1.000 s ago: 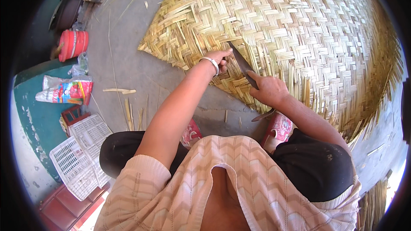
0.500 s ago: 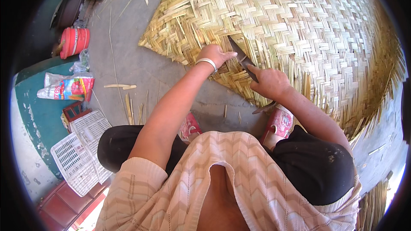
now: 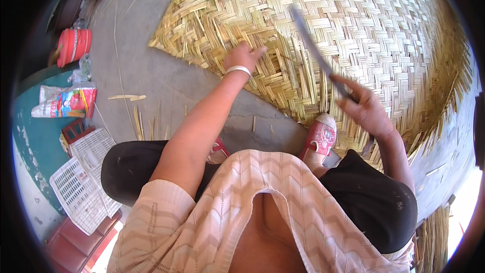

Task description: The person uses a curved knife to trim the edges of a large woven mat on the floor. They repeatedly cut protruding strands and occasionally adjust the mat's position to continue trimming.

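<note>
Right hand (image 3: 368,112) holds knife (image 3: 314,48); left hand (image 3: 240,57) over mat (image 3: 374,35).

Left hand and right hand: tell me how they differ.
The left hand shows no tool, while the right hand grips a dark, blurred knife. The left hand has a pale bangle at its wrist; the right hand shows none. Both hands are ungloved and appear against the woven mat.

No words can be read clearly: at left, a plastic bag (image 3: 68,102) carries colourful print and a white crate (image 3: 87,192) a small reddish mark (image 3: 82,176).
</note>
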Available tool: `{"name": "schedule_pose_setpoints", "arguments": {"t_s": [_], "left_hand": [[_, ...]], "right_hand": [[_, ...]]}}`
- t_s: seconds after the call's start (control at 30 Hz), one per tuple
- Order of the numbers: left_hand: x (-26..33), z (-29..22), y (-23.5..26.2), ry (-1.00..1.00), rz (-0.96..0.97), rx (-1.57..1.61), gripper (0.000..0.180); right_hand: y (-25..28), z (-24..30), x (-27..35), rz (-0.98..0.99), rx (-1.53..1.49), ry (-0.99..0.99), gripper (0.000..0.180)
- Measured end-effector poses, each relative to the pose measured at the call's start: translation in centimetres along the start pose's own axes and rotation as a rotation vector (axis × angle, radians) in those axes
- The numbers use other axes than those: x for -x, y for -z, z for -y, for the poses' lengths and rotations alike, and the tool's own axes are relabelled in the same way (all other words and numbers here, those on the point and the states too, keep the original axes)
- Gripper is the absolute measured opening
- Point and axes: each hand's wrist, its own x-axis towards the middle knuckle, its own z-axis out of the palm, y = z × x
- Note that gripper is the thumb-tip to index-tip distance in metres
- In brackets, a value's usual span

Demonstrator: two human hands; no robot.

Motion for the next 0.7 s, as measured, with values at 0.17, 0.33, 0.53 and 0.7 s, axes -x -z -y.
{"name": "schedule_pose_setpoints", "arguments": {"t_s": [0.17,0.33,0.53,0.7], "left_hand": [[1.1,-1.6,0.5,0.044,0.065,0.451,0.036],[0.8,-3.9,-0.5,0.253,0.521,1.143,0.049],[0.9,-3.8,-1.2,0.36,0.705,1.138,0.031],[2.8,-4.0,-2.2,0.371,0.444,1.02,0.023]], "right_hand": [[1.8,0.0,-0.2,-0.106,-0.398,-0.144,0.049],[0.1,-0.3,0.1,0.034,-0.552,-0.13,0.054],[-0.1,-1.7,1.1,0.259,-0.493,-0.168,0.053],[-0.8,-3.6,0.6,0.303,-0.228,-0.207,0.052]]}}
